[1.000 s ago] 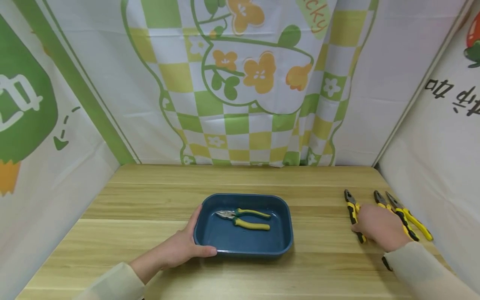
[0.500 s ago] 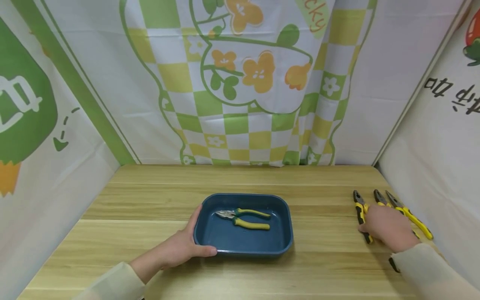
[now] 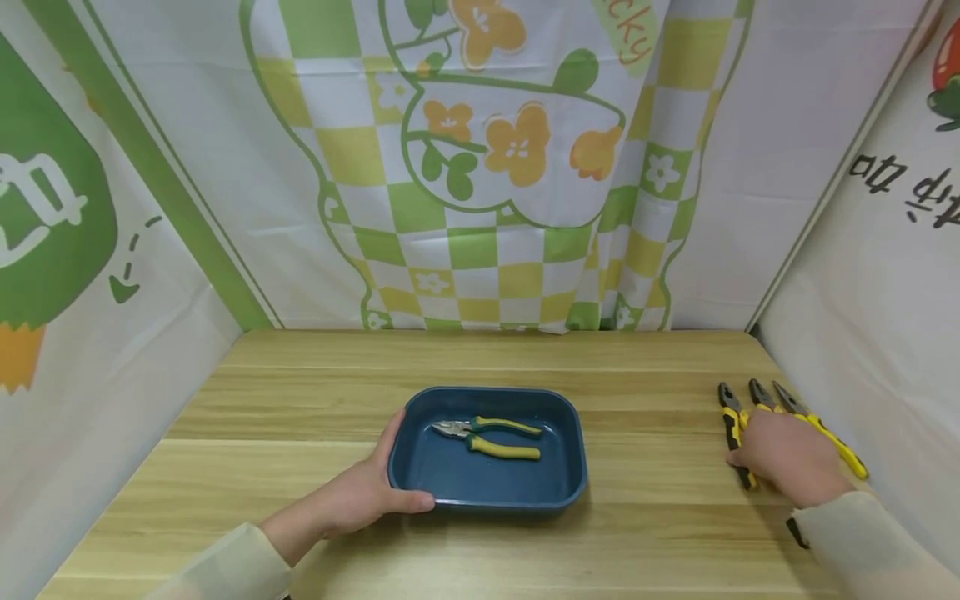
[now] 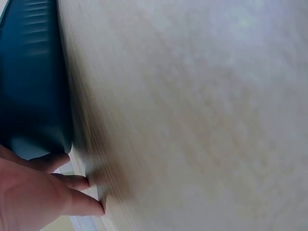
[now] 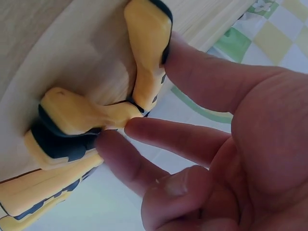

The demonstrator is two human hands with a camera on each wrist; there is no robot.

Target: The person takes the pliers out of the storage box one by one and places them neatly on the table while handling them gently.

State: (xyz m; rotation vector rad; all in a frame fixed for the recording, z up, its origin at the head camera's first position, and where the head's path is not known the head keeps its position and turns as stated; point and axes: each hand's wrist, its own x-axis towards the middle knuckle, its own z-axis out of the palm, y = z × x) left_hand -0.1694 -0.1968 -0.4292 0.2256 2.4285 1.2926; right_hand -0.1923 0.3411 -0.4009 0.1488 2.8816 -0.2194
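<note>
A blue rectangular tray (image 3: 517,506) stands mid-table. My left hand (image 3: 360,496) holds its near left corner, thumb at the front rim and fingers along the left wall. Inside lie pliers with yellow-green handles (image 3: 504,451). At the right, my right hand (image 3: 791,458) grips black-and-yellow pliers (image 3: 731,425) lying on the table, jaws pointing away. In the right wrist view, the thumb presses one handle (image 5: 147,36) and two fingertips touch the other handle (image 5: 72,113). Close beside them are another pair of pliers (image 3: 761,393), mostly hidden by the hand, and long-nose pliers (image 3: 838,447).
The wooden table (image 3: 300,392) ends at a printed curtain (image 3: 495,275) behind, with white cloth walls at both sides. The right cloth wall (image 3: 862,333) stands close to the long-nose pliers.
My right hand has slid to the right with the black-and-yellow pliers, bringing them closer to the other two pairs. The left hand and the tray have stayed in place.
</note>
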